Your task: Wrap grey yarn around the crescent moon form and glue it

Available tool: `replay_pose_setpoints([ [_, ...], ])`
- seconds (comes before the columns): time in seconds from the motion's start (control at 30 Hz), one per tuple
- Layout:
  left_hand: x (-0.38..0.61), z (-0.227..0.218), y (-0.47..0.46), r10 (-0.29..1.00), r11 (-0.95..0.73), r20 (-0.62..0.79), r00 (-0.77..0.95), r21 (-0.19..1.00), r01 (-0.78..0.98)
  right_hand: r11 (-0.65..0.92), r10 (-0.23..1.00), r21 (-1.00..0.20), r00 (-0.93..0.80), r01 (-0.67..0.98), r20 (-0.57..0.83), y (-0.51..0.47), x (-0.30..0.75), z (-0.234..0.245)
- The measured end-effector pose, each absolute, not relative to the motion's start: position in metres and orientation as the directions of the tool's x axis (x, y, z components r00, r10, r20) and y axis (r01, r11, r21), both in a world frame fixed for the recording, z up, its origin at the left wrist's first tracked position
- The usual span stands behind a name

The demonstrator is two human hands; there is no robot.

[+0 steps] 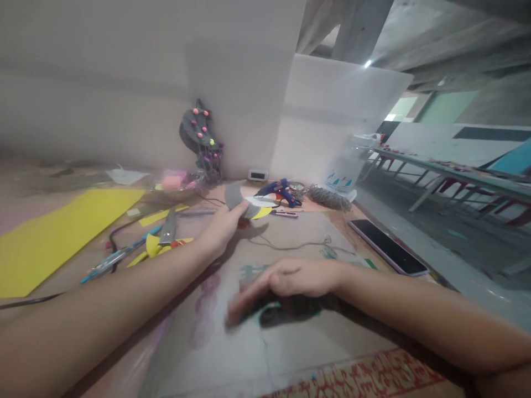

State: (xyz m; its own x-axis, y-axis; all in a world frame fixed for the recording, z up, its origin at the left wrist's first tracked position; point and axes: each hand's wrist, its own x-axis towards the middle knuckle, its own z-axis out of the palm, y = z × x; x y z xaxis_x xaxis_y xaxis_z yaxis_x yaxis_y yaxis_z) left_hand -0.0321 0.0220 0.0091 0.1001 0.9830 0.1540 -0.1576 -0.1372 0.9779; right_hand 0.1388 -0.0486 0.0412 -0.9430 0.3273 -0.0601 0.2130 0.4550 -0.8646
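My left hand (227, 224) reaches to the far middle of the table and pinches a flat grey curved cutout (234, 193), thumb on top. White (262, 203) and yellow (263, 213) pieces show at the cutout's right side; whether they are joined to it I cannot tell. Nearer to me, my right hand (286, 281) hovers over a cardboard sheet (232, 354), fingers stretched to the left and slightly blurred. It holds nothing that I can see. A thin string (290, 246) lies on the cardboard between both hands.
Behind the cutout lie a blue glue gun (280, 192), a pink cutter (285, 214) and a grey yarn bundle (329, 198). A phone (388, 246) rests at the right edge. Yellow sheet (62, 237), scissors (167, 228) and pens (120, 255) lie left; a grey moon ornament (194, 132) stands behind.
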Motion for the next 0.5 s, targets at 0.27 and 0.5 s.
replay_pose_setpoints([
  [0.27, -0.035, -0.001, 0.027, 0.974, -0.207, 0.206, 0.096, 0.978, -0.007, 0.47, 0.552, -0.805, -0.832, 0.362, -0.052, -0.065, 0.169, 0.048],
  [0.5, -0.028, 0.013, 0.013, 0.973, -0.111, 0.126, 0.191, 0.99, -0.088, 0.492, 0.869, -0.441, -0.389, 0.751, 0.308, -0.03, 0.2, 0.068],
])
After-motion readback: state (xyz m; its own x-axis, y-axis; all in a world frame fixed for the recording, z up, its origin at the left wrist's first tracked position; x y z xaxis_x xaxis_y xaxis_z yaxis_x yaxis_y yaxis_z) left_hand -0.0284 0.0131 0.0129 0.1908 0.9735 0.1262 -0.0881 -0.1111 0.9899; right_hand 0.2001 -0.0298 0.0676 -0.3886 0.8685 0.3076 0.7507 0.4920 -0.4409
